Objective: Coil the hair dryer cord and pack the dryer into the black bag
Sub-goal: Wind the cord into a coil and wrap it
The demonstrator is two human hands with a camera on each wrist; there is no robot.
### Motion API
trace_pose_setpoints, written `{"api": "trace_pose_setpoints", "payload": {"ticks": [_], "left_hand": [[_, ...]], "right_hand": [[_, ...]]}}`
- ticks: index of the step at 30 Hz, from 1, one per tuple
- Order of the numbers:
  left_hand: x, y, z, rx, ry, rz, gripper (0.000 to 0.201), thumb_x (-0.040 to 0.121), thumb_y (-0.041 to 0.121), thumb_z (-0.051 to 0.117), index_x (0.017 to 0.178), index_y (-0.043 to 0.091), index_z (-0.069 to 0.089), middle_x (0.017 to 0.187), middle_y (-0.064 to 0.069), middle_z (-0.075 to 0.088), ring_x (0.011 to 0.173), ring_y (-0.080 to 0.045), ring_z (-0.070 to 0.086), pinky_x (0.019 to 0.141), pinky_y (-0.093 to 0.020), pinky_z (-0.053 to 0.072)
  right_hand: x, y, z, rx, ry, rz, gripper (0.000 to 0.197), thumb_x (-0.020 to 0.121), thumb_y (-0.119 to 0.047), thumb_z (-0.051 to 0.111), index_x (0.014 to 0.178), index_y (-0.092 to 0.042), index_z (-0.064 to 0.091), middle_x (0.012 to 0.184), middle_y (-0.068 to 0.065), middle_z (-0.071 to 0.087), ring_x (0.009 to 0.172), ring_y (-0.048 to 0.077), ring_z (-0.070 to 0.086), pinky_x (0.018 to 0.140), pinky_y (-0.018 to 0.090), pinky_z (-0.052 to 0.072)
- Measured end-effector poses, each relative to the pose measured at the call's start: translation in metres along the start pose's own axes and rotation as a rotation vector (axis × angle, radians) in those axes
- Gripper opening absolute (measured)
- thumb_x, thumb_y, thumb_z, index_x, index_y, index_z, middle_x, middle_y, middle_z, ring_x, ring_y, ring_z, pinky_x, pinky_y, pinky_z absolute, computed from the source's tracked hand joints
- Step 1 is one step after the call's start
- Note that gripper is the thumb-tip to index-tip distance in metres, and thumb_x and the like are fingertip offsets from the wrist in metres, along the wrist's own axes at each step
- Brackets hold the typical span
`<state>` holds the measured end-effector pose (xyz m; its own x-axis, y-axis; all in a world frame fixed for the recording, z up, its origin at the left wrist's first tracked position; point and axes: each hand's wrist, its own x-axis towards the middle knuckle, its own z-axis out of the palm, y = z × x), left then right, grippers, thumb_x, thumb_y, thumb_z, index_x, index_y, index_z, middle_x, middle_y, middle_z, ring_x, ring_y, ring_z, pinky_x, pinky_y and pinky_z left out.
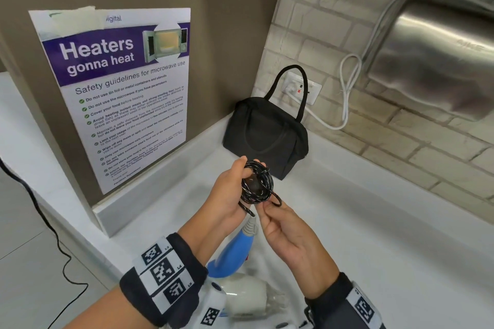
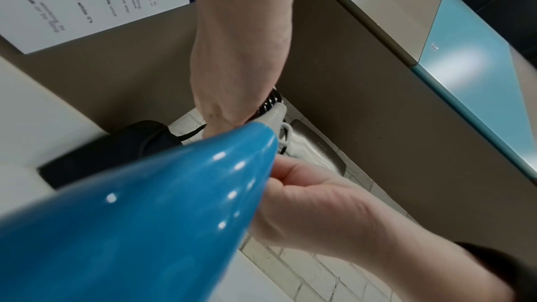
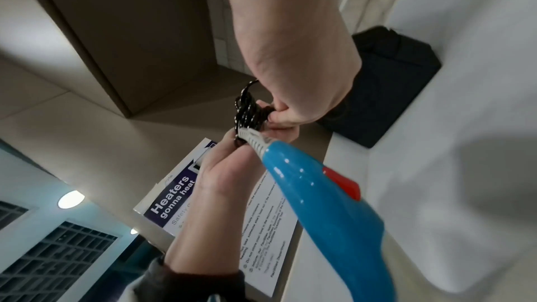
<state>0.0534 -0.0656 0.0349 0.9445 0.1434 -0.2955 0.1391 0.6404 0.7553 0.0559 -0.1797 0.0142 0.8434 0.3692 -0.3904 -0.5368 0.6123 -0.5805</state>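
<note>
Black speckled hair dryer cord (image 1: 257, 185), coiled, sits gripped in my left hand (image 1: 229, 192); my right hand (image 1: 287, 232) pinches a loop. The blue-handled dryer (image 1: 235, 248) hangs below. Behind stands the black fabric bag (image 1: 267, 136) on the white desk (image 1: 374, 235), beside the "Heaters gonna heat" poster (image 1: 120, 93).

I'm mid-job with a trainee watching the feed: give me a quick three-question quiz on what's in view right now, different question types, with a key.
1. True or false: the black bag stands upright on the white counter, in the corner in front of the wall socket.
2. Multiple choice: what does the left hand hold? A) the dryer's blue handle B) the coiled black cord C) the bag's strap
3. Fill in: the right hand pinches a loose ___ of cord at the bottom of the coil.

Key: 1 true; 2 B; 3 loop. The hair dryer is not yet in the bag.
</note>
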Motion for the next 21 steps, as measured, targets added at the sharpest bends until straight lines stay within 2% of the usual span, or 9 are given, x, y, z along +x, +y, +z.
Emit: {"api": "trace_pose_setpoints", "payload": {"ticks": [3, 5, 8, 9, 11, 13, 16, 19, 21], "left_hand": [[-0.001, 0.001, -0.003, 0.049, -0.013, 0.015, 0.040, 0.097, 0.034, 0.039, 0.093, 0.006, 0.067, 0.080, -0.009, 0.068, 0.075, -0.018, 0.065, 0.066, -0.031, 0.054], [-0.002, 0.002, -0.003, 0.086, -0.011, 0.023, 0.041, 0.097, 0.035, 0.039, 0.097, 0.005, 0.067, 0.083, -0.011, 0.069, 0.078, -0.020, 0.066, 0.073, -0.033, 0.053], [-0.001, 0.004, -0.001, 0.108, 0.029, 0.018, 0.041, 0.097, 0.036, 0.042, 0.101, 0.001, 0.064, 0.100, -0.018, 0.068, 0.086, -0.024, 0.066, 0.074, -0.035, 0.054], [0.000, 0.004, -0.002, 0.104, 0.034, 0.007, 0.041, 0.097, 0.035, 0.041, 0.094, 0.002, 0.065, 0.105, -0.019, 0.068, 0.087, -0.024, 0.065, 0.068, -0.033, 0.055], [0.001, 0.004, -0.004, 0.070, -0.008, -0.024, 0.049, 0.098, 0.030, 0.039, 0.062, 0.010, 0.066, 0.102, -0.017, 0.069, 0.080, -0.022, 0.065, 0.057, -0.029, 0.054], [-0.001, 0.005, -0.004, 0.023, -0.060, -0.042, 0.063, 0.098, 0.026, 0.038, 0.042, 0.011, 0.063, 0.098, -0.015, 0.070, 0.074, -0.018, 0.066, 0.063, -0.031, 0.055], [0.000, 0.003, -0.004, 0.032, -0.060, -0.045, 0.048, 0.098, 0.027, 0.037, 0.063, 0.013, 0.066, 0.101, -0.014, 0.071, 0.079, -0.017, 0.070, 0.073, -0.032, 0.055], [0.001, -0.003, -0.002, 0.023, -0.054, -0.052, 0.035, 0.098, 0.027, 0.038, 0.095, 0.003, 0.063, 0.109, -0.011, 0.070, 0.086, -0.013, 0.071, 0.069, -0.026, 0.058], [0.002, -0.005, -0.002, 0.024, -0.047, -0.049, 0.034, 0.098, 0.027, 0.037, 0.101, 0.003, 0.061, 0.108, -0.009, 0.070, 0.089, -0.013, 0.071, 0.069, -0.024, 0.058]], "right_hand": [[-0.005, 0.002, 0.006, 0.036, -0.028, 0.015, 0.047, 0.090, 0.017, 0.033, 0.075, 0.003, 0.075, 0.085, 0.016, 0.073, 0.079, 0.018, 0.073, 0.073, 0.025, 0.059], [-0.006, 0.003, 0.007, 0.043, -0.017, 0.025, 0.048, 0.090, 0.016, 0.034, 0.070, 0.003, 0.075, 0.080, 0.015, 0.074, 0.073, 0.017, 0.073, 0.064, 0.023, 0.060], [-0.003, 0.007, 0.006, 0.016, -0.019, 0.058, 0.031, 0.087, 0.016, 0.038, 0.089, 0.003, 0.066, 0.083, 0.014, 0.072, 0.073, 0.017, 0.071, 0.064, 0.022, 0.059], [-0.002, 0.008, 0.006, -0.014, -0.027, 0.062, 0.029, 0.087, 0.016, 0.040, 0.094, 0.002, 0.065, 0.086, 0.014, 0.071, 0.076, 0.016, 0.070, 0.067, 0.021, 0.059], [0.001, 0.010, 0.004, -0.073, -0.023, 0.031, 0.031, 0.088, 0.016, 0.041, 0.093, -0.001, 0.066, 0.081, 0.010, 0.071, 0.075, 0.013, 0.067, 0.065, 0.019, 0.057], [0.003, 0.009, 0.002, -0.144, -0.016, -0.037, 0.035, 0.087, 0.020, 0.039, 0.089, -0.003, 0.065, 0.072, 0.007, 0.071, 0.071, 0.011, 0.067, 0.067, 0.018, 0.057], [0.000, 0.006, 0.003, -0.264, -0.031, -0.099, 0.039, 0.085, 0.023, 0.037, 0.090, -0.004, 0.065, 0.075, 0.008, 0.071, 0.078, 0.016, 0.067, 0.080, 0.025, 0.054], [0.001, 0.001, 0.004, -0.398, -0.023, -0.140, 0.036, 0.082, 0.021, 0.047, 0.103, -0.002, 0.065, 0.097, 0.017, 0.071, 0.096, 0.024, 0.066, 0.085, 0.028, 0.055], [0.000, -0.002, 0.007, -0.384, -0.025, -0.139, 0.034, 0.084, 0.017, 0.049, 0.110, 0.001, 0.062, 0.109, 0.022, 0.067, 0.102, 0.026, 0.065, 0.085, 0.027, 0.056]]}}
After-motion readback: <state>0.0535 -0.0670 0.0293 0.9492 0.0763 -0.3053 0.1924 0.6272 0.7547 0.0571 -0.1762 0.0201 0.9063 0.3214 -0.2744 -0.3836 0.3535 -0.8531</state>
